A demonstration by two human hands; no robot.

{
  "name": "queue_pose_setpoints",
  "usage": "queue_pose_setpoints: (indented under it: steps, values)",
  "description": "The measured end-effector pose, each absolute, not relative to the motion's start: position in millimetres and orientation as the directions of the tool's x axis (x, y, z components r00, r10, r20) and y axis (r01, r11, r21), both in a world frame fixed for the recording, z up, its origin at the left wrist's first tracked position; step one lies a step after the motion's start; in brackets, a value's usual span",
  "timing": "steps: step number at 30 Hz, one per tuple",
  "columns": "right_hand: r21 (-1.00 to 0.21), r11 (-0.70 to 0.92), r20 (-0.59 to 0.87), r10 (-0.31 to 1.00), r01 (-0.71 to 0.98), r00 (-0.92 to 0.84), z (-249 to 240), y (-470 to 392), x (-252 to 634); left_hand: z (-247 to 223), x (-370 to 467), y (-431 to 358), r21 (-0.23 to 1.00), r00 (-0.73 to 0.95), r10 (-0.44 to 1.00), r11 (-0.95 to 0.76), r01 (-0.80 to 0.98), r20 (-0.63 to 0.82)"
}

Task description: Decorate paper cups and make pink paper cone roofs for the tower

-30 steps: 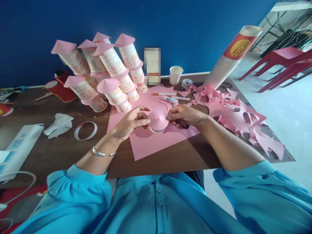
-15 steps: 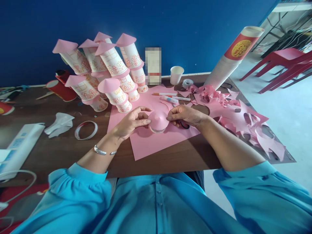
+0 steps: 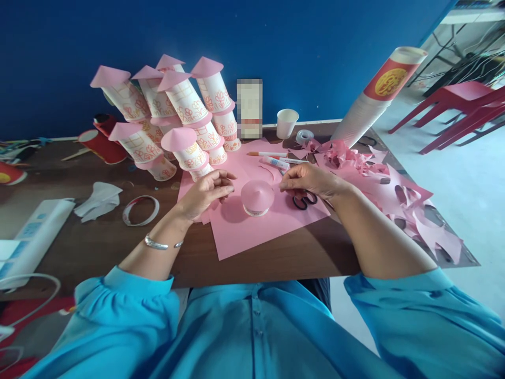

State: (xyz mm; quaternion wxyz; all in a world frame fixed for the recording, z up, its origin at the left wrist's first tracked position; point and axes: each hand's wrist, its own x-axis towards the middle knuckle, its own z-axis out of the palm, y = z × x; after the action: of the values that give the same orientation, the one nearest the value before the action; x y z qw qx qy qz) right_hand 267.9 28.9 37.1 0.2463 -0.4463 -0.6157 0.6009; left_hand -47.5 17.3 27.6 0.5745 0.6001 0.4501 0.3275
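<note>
A paper tower with a pink cone roof [image 3: 258, 195] stands on the pink paper sheet [image 3: 236, 239], its decorated white cup [image 3: 256, 212] mostly hidden below the roof. To its left is my left hand [image 3: 209, 193], holding nothing, with the thumb and fingers loosely apart. On the other side, my right hand [image 3: 310, 181] hovers just off the cone, its fingers bent and slightly apart with nothing in them. Black-handled scissors [image 3: 303, 200] lie partly beneath my right hand.
Several finished cone-roofed paper towers [image 3: 185, 100] stand at back left. Markers [image 3: 268, 154], a glue stick [image 3: 275, 162] and a white cup [image 3: 286, 123] are behind the cone. Pink scraps [image 3: 394, 192] and a tall cup stack [image 3: 366, 110] occupy the right. A tape ring [image 3: 141, 209] lies left.
Both hands have let go of the pink cone roof and moved outward from it. The cone-topped tower stays on the paper, and more of the scissors' handles shows.
</note>
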Motion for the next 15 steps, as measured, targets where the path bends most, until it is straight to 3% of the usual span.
queue_pose_setpoints:
  steps: [3,8,10,15]
  values:
    - [-0.982,-0.073,-0.134,0.921,0.175,-0.365,35,32,271,23,-52,19,0.919,0.421,0.907,-0.17,0.356,0.004]
    - [-0.986,-0.058,-0.104,0.947,0.157,-0.304,27,34,267,9,-40,13,0.668,0.567,0.804,-0.521,0.531,0.176]
    - [-0.982,-0.063,-0.116,0.944,0.177,-0.308,24,34,265,3,-32,9,0.601,0.593,0.783,-0.57,0.561,0.189]
    - [-0.978,-0.054,-0.117,0.942,0.201,-0.315,20,34,263,-7,-18,2,0.558,0.516,0.844,-0.501,0.662,0.147]
